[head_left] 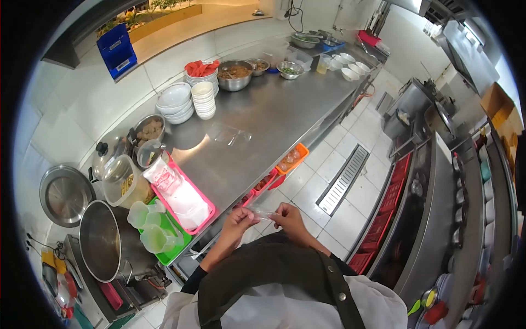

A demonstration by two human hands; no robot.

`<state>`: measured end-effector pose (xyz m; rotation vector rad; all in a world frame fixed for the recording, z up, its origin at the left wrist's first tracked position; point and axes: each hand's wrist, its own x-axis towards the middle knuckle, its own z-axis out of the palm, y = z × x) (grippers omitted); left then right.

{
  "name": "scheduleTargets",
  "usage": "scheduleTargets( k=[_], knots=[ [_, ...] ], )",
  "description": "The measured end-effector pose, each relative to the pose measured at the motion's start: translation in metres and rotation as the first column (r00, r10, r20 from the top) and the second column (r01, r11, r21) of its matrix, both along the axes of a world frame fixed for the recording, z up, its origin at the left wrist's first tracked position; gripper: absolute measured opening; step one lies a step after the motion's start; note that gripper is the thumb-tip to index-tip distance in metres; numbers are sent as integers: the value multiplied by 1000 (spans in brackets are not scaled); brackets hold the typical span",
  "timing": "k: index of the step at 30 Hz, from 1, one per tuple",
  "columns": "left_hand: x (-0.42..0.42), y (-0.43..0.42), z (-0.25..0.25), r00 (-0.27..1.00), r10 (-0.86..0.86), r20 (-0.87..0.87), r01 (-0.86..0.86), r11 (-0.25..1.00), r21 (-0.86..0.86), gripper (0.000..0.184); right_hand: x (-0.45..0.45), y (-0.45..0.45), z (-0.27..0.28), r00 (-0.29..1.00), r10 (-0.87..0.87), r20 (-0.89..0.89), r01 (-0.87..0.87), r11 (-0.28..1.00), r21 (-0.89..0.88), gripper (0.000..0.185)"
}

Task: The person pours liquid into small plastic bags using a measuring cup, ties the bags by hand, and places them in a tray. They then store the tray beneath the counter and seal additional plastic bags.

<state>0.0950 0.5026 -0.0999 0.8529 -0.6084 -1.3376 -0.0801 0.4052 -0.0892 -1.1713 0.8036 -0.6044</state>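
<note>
A small clear plastic bag [263, 213] is stretched between my two hands, in front of my apron and just off the counter's edge. My left hand [239, 223] pinches its left end with thumb and fingers. At the other end, my right hand [290, 219] pinches it the same way. More clear plastic [230, 134] lies flat on the steel counter [257, 109]. Nearest my left hand on the counter is a pink tray [207, 219] with white and red-printed plastic packs [181, 194] in it.
Left of the pink tray stand a green tray [178, 253] with plastic jugs [159, 239] and a large steel pot [101, 241]. Stacked bowls [175, 101], cups [204, 98] and a steel bowl of food [234, 74] line the wall. An orange basket [293, 159] sits below the counter edge.
</note>
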Motion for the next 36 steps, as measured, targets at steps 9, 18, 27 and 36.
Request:
scheduleTargets(
  k=[9, 18, 27, 36],
  knots=[
    [13, -62, 4, 909, 162, -384, -138, 986, 90, 17, 47, -98, -15, 889, 449, -94, -456, 846, -274, 12],
    [-6, -123, -40, 751, 402, -524, -295, 914, 279, 24, 69, -207, -23, 558, 415, 719, -829, 239, 506, 14],
    [-37, -149, -4, 523, 599, 606, -769, 638, 34, 34, 97, -242, 0, 450, 791, 416, -885, 330, 330, 48],
    [-37, -150, 27, 389, 567, 726, -809, 587, -25, 14, 103, -217, 16, 496, 811, 309, -868, 450, 210, 51]
  ],
)
